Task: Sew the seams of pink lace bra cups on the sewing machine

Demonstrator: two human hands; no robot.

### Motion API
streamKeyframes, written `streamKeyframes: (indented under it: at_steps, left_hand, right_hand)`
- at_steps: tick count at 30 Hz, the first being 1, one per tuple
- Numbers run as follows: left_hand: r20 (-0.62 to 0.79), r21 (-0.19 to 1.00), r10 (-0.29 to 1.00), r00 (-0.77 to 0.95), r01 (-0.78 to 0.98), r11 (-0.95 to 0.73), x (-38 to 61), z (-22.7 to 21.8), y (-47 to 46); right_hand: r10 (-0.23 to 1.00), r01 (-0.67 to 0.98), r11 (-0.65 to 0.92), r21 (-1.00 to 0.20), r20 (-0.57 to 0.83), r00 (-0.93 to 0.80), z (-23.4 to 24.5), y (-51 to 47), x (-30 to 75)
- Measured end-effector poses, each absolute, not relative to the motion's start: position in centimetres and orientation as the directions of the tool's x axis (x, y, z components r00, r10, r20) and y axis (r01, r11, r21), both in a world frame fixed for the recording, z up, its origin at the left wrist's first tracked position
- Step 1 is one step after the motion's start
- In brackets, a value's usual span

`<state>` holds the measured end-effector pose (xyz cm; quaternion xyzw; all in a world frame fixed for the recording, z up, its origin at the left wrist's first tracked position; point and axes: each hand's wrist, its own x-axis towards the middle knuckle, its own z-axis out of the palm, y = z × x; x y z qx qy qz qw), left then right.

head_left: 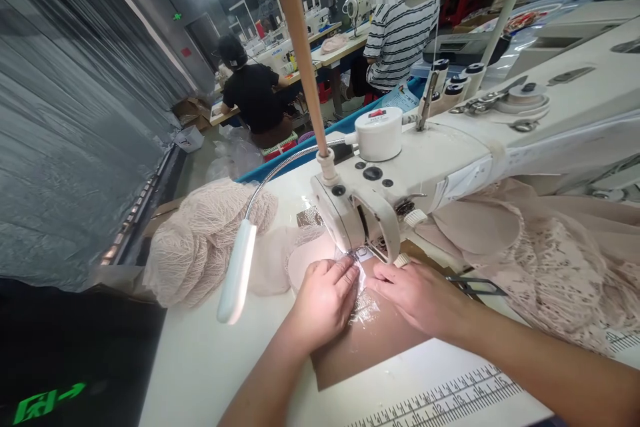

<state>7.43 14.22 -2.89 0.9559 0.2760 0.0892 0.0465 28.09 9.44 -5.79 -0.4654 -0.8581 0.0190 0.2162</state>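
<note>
Beside the needle area of a white sewing machine [345, 213], my left hand [327, 297] presses closed fingers on a pale pink fabric piece [304, 255], shaped like a bra cup. The piece runs toward the presser foot [357, 255], which is partly hidden. My right hand [413, 290] is just right of the foot, fingers curled and thumb side inward at the edge of the brightly lit fabric. What lies beneath its fingertips is hidden. Both hands are over a brown sheet [370, 347] with clear tape on it.
A gooseneck lamp [237, 273] hangs at the left before stacked beige lace pieces [200, 240]. More lace fabric [565, 267] is heaped at right. A printed ruler [450, 400] runs along the front. A wooden pole [300, 47] rises above the machine head. Two people sit at machines beyond.
</note>
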Motion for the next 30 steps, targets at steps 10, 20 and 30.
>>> streamKeyframes:
  at_steps: [10, 20, 30]
  left_hand:
    - [0.178, 0.156, 0.541, 0.822, 0.52, -0.84, 7.2, -3.4, 15.1]
    - [0.157, 0.146, 0.598, 0.786, 0.58, -0.801, 7.4, -3.4, 15.4]
    - [0.105, 0.052, 0.669, 0.736, 0.667, -0.743, 7.1, -2.7, 14.9]
  right_hand:
    - [0.859, 0.899, 0.412, -0.15, 0.394, -0.328, -5.9, 10.3, 27.0]
    - [0.874, 0.876, 0.43, -0.216, 0.343, -0.344, -5.6, 10.2, 27.5]
    - [0.879, 0.862, 0.434, -0.263, 0.335, -0.34, -5.2, 10.1, 27.6]
